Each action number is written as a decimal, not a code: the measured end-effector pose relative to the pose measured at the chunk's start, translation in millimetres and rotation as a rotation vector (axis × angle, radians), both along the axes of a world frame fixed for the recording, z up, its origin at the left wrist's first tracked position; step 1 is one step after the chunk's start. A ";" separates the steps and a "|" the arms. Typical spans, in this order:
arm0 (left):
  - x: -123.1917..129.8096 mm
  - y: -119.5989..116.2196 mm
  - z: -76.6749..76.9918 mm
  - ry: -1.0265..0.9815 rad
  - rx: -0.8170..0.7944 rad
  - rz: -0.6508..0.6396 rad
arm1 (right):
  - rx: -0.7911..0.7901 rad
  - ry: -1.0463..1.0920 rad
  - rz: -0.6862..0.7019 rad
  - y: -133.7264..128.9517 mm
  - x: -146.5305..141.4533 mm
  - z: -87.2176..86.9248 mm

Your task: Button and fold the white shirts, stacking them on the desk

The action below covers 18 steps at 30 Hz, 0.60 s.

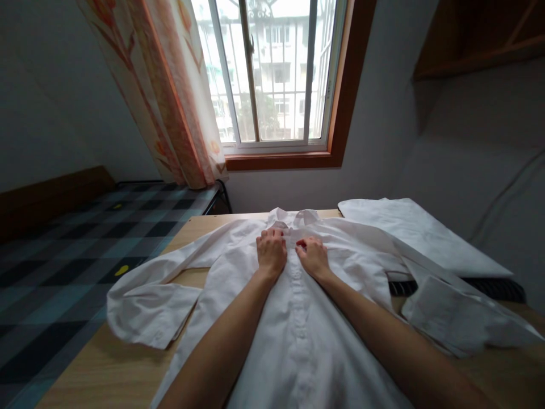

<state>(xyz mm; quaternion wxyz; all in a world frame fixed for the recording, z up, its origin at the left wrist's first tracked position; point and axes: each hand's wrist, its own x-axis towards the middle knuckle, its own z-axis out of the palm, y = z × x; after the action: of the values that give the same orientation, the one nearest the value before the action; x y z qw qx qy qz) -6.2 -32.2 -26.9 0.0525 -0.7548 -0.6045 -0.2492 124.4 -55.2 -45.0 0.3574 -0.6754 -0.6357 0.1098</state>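
A white long-sleeved shirt (238,255) lies front side up, its collar toward the window and its sleeves spread to both sides. Just below the collar, my left hand (271,250) rests on the cloth left of the button strip, fingers curled down and pressed together; whether cloth is pinched under them is hidden. On the other side of the strip, my right hand (313,255) is closed with its fingers bent inward at the shirt's front. What its fingertips hold is too small to make out. The left sleeve's cuff is folded back toward the body.
The shirt lies on a light wooden table (106,363). Another folded white cloth (421,233) sits at the back right, over something black and ribbed. A bed with a checked cover (85,244) stands left, below a curtain (170,96). A wooden shelf (481,51) hangs upper right.
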 end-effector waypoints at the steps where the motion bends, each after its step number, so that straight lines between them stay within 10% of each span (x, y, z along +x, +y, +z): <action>1: -0.4 0.4 -0.7 -0.008 -0.025 -0.071 | -0.023 -0.016 -0.006 -0.8 -0.8 -1.4; 18: -7.5 11.6 -13.9 -0.606 -0.224 -0.427 | 0.078 0.125 0.100 -2.5 11.1 -7.9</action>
<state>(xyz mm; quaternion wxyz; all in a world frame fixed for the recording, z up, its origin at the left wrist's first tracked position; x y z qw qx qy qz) -13.7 -20.6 -40.8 -0.2641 -0.7568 -0.4454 -0.3989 135.5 -57.7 -52.9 0.4166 -0.6202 -0.6488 0.1447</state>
